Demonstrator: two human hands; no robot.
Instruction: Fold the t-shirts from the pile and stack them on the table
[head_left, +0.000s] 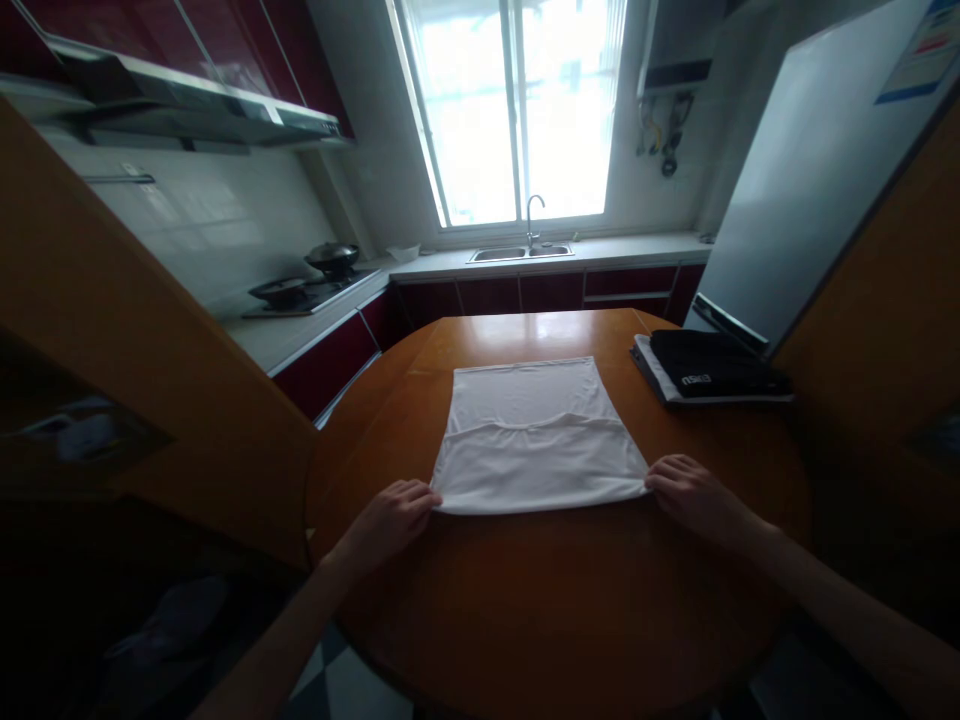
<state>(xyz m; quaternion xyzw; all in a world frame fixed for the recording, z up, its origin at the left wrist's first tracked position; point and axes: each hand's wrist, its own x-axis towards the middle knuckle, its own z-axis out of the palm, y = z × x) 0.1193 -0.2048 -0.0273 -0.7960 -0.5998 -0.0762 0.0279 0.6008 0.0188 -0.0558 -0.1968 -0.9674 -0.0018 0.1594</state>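
Observation:
A white garment (534,435) lies folded flat on a round wooden table (570,600), its near edge toward me. My left hand (394,518) pinches the garment's near left corner with curled fingers. At the near right corner my right hand (694,492) grips the cloth the same way. Both hands rest on the tabletop.
A stack of folded dark and light clothes (705,370) sits at the table's far right. Behind are a kitchen counter with a sink (521,252), a stove with pans (307,285) on the left, a window, and a fridge (810,180) on the right.

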